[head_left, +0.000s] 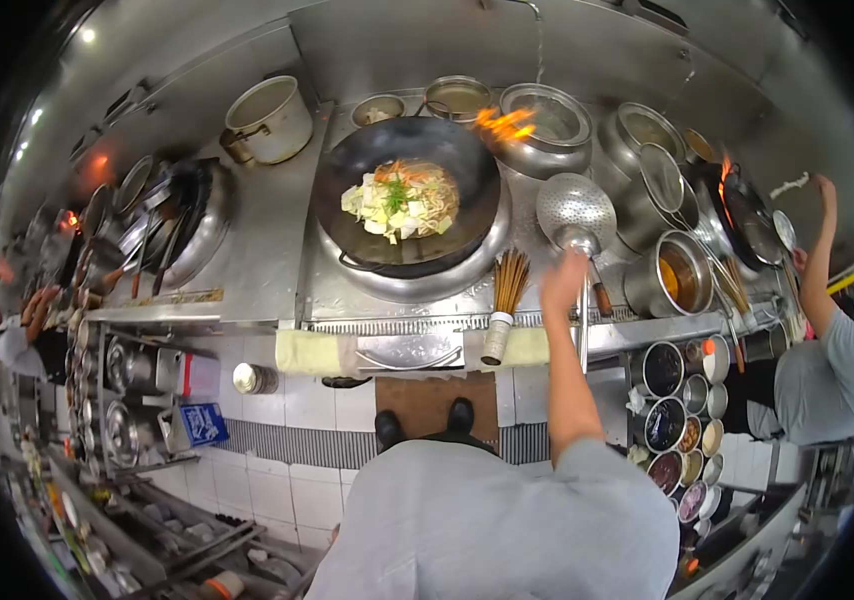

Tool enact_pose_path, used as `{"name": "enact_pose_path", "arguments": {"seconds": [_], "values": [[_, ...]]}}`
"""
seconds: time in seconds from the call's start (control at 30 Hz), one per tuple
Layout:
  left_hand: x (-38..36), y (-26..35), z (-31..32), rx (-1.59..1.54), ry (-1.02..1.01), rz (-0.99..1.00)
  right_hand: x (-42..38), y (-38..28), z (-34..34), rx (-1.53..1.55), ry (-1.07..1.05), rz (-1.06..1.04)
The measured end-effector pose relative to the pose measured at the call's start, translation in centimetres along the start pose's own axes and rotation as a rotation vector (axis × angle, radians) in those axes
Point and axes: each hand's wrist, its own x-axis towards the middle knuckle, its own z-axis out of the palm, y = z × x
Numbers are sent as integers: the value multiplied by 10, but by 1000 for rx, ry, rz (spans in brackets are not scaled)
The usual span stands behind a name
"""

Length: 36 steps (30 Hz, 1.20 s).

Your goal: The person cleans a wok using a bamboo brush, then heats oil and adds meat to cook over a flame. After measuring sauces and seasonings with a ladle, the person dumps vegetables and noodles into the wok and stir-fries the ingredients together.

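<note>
A large black wok [482,190] sits on the burner in front of me. Inside it lies a pile of noodles, cut cabbage, carrot strips and green herb [402,203]. My right hand [564,283] is stretched forward to the right of the wok, just below a small shiny ladle bowl [577,238]. Whether its fingers grip the ladle is not clear. Behind that bowl lies a round perforated skimmer [575,205], with a wooden handle beside my hand. To the left of my hand is a bamboo wok brush [509,285]. My left hand is out of sight.
Orange flames [504,125] rise behind the wok's right side, near a lidded pot [547,130]. A tall pot [269,120] stands back left. On the right are a pot of orange liquid [682,275], several seasoning bowls [665,425] and another person [827,370] at a second wok.
</note>
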Motion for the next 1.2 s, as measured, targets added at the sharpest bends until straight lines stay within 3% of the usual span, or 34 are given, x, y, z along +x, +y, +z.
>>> {"name": "enact_pose_path", "arguments": {"seconds": [0.03, 0.07, 0.1, 0.13, 0.17, 0.2, 0.23, 0.27, 0.33, 0.37, 0.5, 0.6, 0.7, 0.73, 0.77, 0.83, 0.93, 0.97, 1.03, 1.07, 1.17, 1.2], "values": [[17, 14, -12, -28, 58, 16, -26, 17, -49, -35, -74, 135], [38, 29, -25, -65, 114, 39, -67, 80, -49, 32, -59, 163], [58, 47, -39, -109, 161, 64, -127, 125, -61, -300, -114, 254], [86, 55, -49, -210, 243, 286, -144, 123, -95, -310, -367, 426], [109, 83, -69, -316, 290, 306, -190, 163, -84, -301, -197, 293], [134, 111, -92, -335, 357, 437, -219, 207, -74, -64, -355, 453], [165, 141, -116, -278, 325, 447, -229, 222, -70, 175, -510, 610], [181, 180, -144, -398, 389, 622, -204, 187, -85, 276, -595, 729], [216, 257, -190, -459, 372, 760, -147, 109, -118, 437, -753, 986], [225, 294, -211, -460, 396, 847, -127, 78, -117, 442, -737, 972], [213, 428, -288, -495, 362, 1148, -81, -50, -133, 995, -667, 1121], [195, 481, -308, -552, 187, 1272, -55, -101, -129, 1019, -743, 985], [158, 503, -327, -680, -242, 1231, -28, -161, -119, 784, -783, 629], [149, 506, -331, -666, -342, 1239, -21, -176, -109, 778, -778, 622], [147, 511, -330, -675, -341, 1241, -16, -189, -95, 672, -786, 514], [147, 515, -327, -444, -109, 1580, -12, -203, -67, 568, -806, 387], [146, 527, -322, -430, 37, 1644, -15, -219, -32, 177, -759, -65], [147, 530, -321, -430, 44, 1641, -15, -222, -34, 181, -759, -71], [152, 542, -315, -352, 51, 1688, -15, -232, -58, -112, -852, -228], [152, 547, -310, -364, 59, 1692, -19, -214, -65, -93, -750, -420], [163, 565, -298, -313, -60, 1722, -19, -189, -116, -379, -675, -496], [167, 573, -289, -319, 51, 1790, -23, -185, -133, -411, -583, -555]]}}
